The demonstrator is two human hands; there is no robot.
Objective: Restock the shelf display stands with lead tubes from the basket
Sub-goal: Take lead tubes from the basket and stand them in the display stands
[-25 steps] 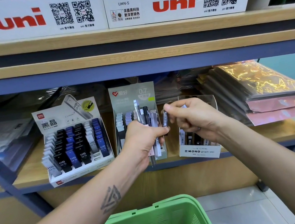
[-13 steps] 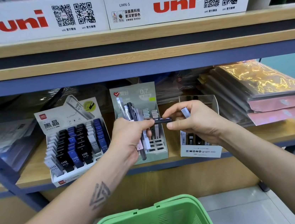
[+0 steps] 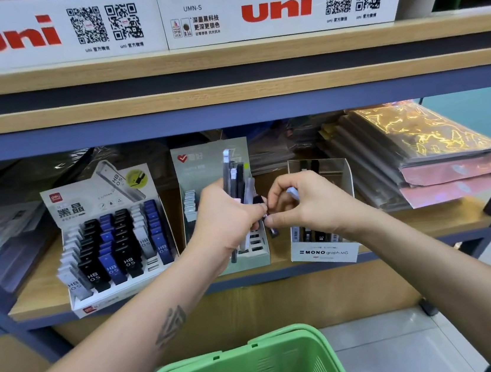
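- I see the wooden shelf [image 3: 428, 225] with three display stands in a row, and two white boxes [image 3: 277, 2] above it that read "uni" in red, one also "UMN-S".
- The green basket [image 3: 248, 371] is at the bottom, below my forearms.
- The left stand [image 3: 112, 242] carries a red "deli" logo and rows of black, blue and grey tubes marked "HB 0.5".
- The right stand [image 3: 326, 250] reads "MONO graph MG".
- The middle stand [image 3: 204, 166] is grey-green with a red heart logo.
- My left hand [image 3: 226, 216] grips a bundle of lead tubes [image 3: 235, 174] upright in front of the middle stand.
- My right hand [image 3: 308, 203] pinches one dark tube [image 3: 272, 229] just beside the left, between the middle and right stands, with a pale blue tube [image 3: 293, 193] tucked in its curled fingers.
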